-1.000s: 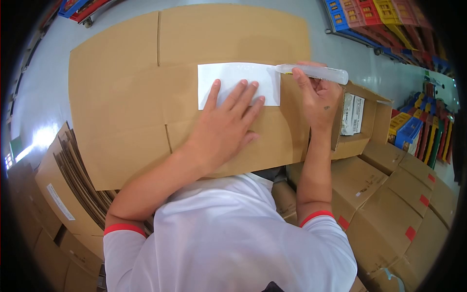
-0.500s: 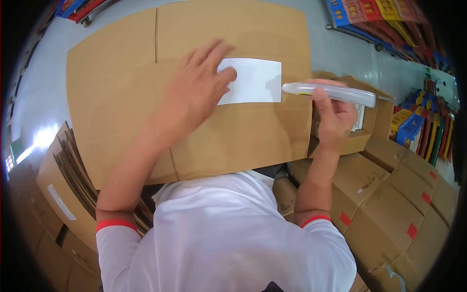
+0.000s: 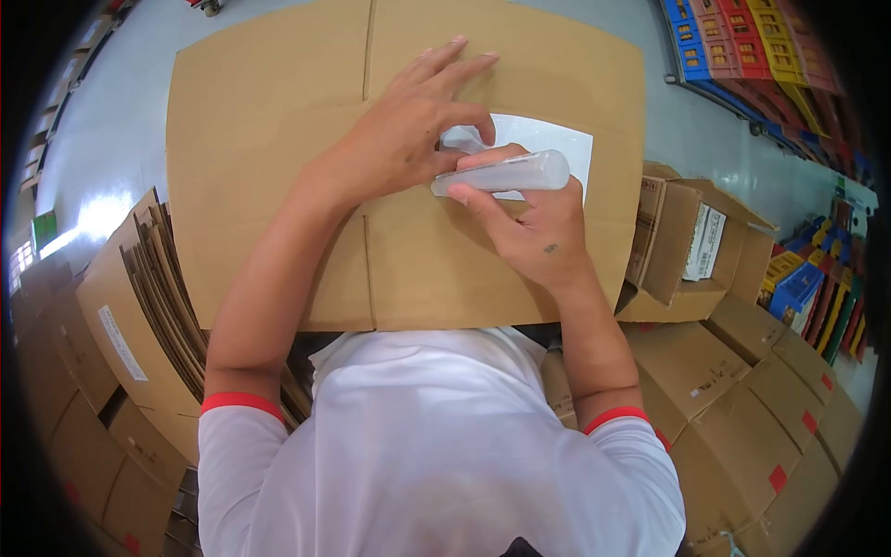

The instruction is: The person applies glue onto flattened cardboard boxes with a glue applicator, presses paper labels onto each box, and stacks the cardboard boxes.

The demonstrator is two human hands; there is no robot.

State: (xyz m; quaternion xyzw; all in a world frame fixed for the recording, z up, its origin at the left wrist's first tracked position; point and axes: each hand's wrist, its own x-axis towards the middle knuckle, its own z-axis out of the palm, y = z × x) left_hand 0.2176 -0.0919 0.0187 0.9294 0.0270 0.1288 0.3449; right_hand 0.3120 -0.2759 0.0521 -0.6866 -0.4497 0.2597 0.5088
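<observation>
A blank white paper label (image 3: 543, 139) lies on a large flat cardboard sheet (image 3: 251, 139) in front of my body. My left hand (image 3: 408, 130) is at the label's left end, its thumb and index finger closed around a pale, raised part of the paper. Its other fingers stretch out over the cardboard. In my right hand (image 3: 548, 232) is a slim, translucent, tube-shaped bottle (image 3: 510, 174), tilted across the label. Its rounded base faces right and up, while its front end reaches toward my left thumb. The bottle's very tip is hidden.
An open carton (image 3: 742, 251) holding printed papers stands at the right, beside closed boxes (image 3: 742, 418) with red stickers. Folded cardboard sheets (image 3: 153, 278) stand upright at the left. Stacked coloured crates (image 3: 742, 46) occupy the upper right.
My right hand has moved left with the bottle, from beside the label to over it. My left hand has closed on the label's left end. The whole view has shifted slightly.
</observation>
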